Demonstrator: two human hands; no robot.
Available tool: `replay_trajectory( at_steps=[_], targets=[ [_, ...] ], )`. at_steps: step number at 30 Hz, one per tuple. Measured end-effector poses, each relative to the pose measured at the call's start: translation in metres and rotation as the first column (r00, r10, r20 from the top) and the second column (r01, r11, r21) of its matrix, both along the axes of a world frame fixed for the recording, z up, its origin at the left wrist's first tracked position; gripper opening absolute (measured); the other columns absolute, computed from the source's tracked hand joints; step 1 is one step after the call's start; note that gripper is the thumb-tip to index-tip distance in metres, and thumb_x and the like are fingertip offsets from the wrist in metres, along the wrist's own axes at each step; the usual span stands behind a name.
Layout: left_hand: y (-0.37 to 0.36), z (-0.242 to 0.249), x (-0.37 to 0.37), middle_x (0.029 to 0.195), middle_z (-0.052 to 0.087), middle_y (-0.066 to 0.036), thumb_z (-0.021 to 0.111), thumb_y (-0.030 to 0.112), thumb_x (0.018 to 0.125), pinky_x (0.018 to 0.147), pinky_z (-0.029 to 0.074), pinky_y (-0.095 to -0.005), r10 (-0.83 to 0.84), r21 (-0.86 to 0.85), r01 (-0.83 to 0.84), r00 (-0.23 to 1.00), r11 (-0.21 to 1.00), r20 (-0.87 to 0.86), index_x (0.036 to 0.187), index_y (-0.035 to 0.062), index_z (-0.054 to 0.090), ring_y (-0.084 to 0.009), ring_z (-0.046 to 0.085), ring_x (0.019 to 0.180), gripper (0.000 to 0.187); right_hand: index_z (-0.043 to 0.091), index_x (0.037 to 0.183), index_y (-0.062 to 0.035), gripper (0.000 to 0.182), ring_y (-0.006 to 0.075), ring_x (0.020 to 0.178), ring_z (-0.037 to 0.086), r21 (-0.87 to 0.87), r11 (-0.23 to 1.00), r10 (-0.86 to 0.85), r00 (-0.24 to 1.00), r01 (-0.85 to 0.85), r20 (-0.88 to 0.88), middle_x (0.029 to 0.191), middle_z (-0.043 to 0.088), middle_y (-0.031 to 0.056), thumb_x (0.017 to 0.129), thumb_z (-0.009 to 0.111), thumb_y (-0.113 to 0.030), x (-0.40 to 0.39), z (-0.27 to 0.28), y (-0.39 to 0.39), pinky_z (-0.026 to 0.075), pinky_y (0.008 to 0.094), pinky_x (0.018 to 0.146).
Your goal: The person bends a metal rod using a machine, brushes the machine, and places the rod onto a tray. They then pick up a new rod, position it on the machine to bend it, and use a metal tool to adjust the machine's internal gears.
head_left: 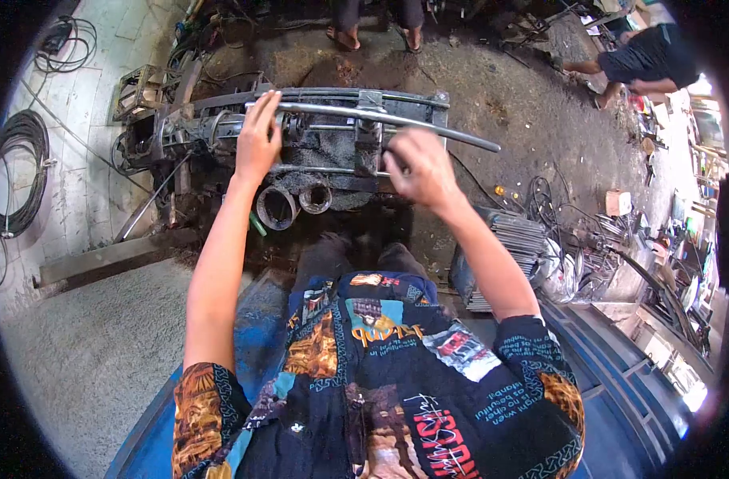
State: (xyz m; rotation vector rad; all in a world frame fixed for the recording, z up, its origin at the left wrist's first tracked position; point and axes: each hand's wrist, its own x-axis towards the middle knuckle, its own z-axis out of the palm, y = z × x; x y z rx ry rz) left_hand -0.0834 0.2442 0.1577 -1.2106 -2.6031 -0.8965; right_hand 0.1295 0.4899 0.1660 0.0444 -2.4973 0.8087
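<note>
Rod [468,139] runs across machine [324,148] on dark, dirty floor [492,104]. Left hand [258,144] at its left end, grip loose, fingers straight; right hand [424,168] curled near rod, can't tell if grasping. Cable coil [37,191] against pale tiles [81,203] left, another person [652,60] far right.

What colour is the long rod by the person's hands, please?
The long rod is silvery grey, showing best in the head view.

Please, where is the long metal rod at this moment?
In the head view, the long metal rod runs across the upper middle, over the metal machine, from the left hand to past the right hand.
</note>
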Motion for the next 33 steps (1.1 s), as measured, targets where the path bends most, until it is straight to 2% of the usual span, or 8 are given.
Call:
replay_trajectory(
  at_steps=[2, 4, 10, 16, 18, 24, 28, 33],
  targets=[
    [-0.006, 0.001, -0.002, 0.139, 0.050, -0.016, 0.051, -0.004, 0.086, 0.105, 0.040, -0.0389, 0.025, 0.021, -0.024, 0.999, 0.999, -0.042, 0.138, 0.0068, 0.048, -0.0332, 0.047, 0.129, 0.054, 0.055, 0.106, -0.0058, 0.033, 0.0343, 0.088, 0.060, 0.213, 0.953, -0.217, 0.976, 0.216, -0.018, 0.093, 0.061, 0.0139, 0.082, 0.068, -0.024, -0.004, 0.019, 0.024, 0.045, 0.0471, 0.085],
    [-0.013, 0.001, -0.004, 0.139, 0.049, -0.018, 0.050, -0.003, 0.087, 0.106, 0.040, -0.0389, 0.053, 0.068, -0.049, 0.997, 0.997, -0.064, 0.139, 0.0041, 0.046, -0.0337, 0.046, 0.129, 0.053, 0.053, 0.109, -0.0052, 0.033, 0.0367, 0.088, 0.062, 0.115, 0.983, -0.175, 0.924, 0.144, 0.341, 0.096, 0.062, 0.0181, 0.084, 0.064, -0.025, 0.003, 0.007, 0.043, 0.048, 0.0482, 0.082],
    [-0.049, 0.002, -0.013, 0.137, 0.050, -0.020, 0.048, 0.002, 0.093, 0.107, 0.038, -0.0400, 0.112, 0.049, -0.108, 0.990, 0.993, -0.087, 0.138, -0.0005, 0.045, -0.0348, 0.047, 0.129, 0.045, 0.052, 0.103, -0.0004, 0.031, 0.0439, 0.083, 0.064, 0.042, 0.996, 0.021, 0.678, -0.077, 0.735, 0.091, 0.064, 0.0259, 0.087, 0.055, -0.026, 0.027, 0.035, -0.008, 0.053, 0.0516, 0.074],
    [-0.089, 0.004, -0.027, 0.135, 0.052, -0.022, 0.044, 0.011, 0.099, 0.107, 0.038, -0.0401, 0.208, 0.107, -0.208, 0.978, 0.972, 0.006, 0.136, -0.0026, 0.046, -0.0351, 0.048, 0.128, 0.039, 0.062, 0.087, 0.0040, 0.027, 0.0411, 0.080, 0.066, -0.156, 0.932, 0.363, 0.853, -0.328, 0.375, 0.081, 0.065, 0.0263, 0.082, 0.057, -0.022, -0.063, 0.007, -0.069, 0.054, 0.0496, 0.075],
    [-0.099, 0.010, -0.028, 0.135, 0.052, -0.021, 0.042, 0.014, 0.100, 0.106, 0.038, -0.0395, 0.255, 0.145, -0.258, 0.966, 0.955, 0.038, 0.137, -0.0028, 0.046, -0.0348, 0.049, 0.127, 0.040, 0.063, 0.092, 0.0032, 0.027, 0.0409, 0.083, 0.066, -0.228, 0.926, 0.377, 0.771, -0.302, 0.514, 0.083, 0.066, 0.0254, 0.082, 0.056, -0.021, -0.115, -0.001, -0.068, 0.054, 0.0490, 0.078],
    [-0.123, 0.019, -0.012, 0.134, 0.054, -0.021, 0.043, 0.019, 0.101, 0.105, 0.038, -0.0386, 0.323, 0.160, -0.340, 0.938, 0.927, 0.126, 0.138, -0.0032, 0.045, -0.0338, 0.050, 0.126, 0.043, 0.065, 0.094, 0.0018, 0.031, 0.0386, 0.096, 0.065, 0.157, 0.963, 0.157, 0.931, -0.218, 0.331, 0.091, 0.068, 0.0239, 0.086, 0.055, -0.026, -0.169, -0.026, 0.001, 0.051, 0.0475, 0.088],
    [-0.135, -0.001, -0.004, 0.131, 0.056, -0.021, 0.044, 0.022, 0.101, 0.104, 0.039, -0.0386, 0.332, 0.164, -0.359, 0.928, 0.919, 0.167, 0.138, -0.0038, 0.045, -0.0340, 0.052, 0.124, 0.045, 0.071, 0.088, -0.0003, 0.062, 0.0415, 0.092, 0.065, 0.383, 0.894, -0.116, 0.707, -0.231, 0.698, 0.096, 0.069, 0.0235, 0.093, 0.044, -0.056, -0.119, 0.011, 0.046, 0.052, 0.0482, 0.085],
    [-0.130, -0.013, -0.003, 0.130, 0.057, -0.022, 0.042, 0.020, 0.102, 0.103, 0.041, -0.0389, 0.322, 0.209, -0.369, 0.919, 0.906, 0.228, 0.138, -0.0037, 0.044, -0.0338, 0.053, 0.123, 0.043, 0.069, 0.087, 0.0069, 0.087, 0.0456, 0.089, 0.065, 0.103, 0.995, -0.089, 0.485, -0.002, 0.870, 0.089, 0.066, 0.0318, 0.093, 0.029, -0.070, -0.026, 0.020, 0.039, 0.051, 0.0502, 0.084]
  ],
)
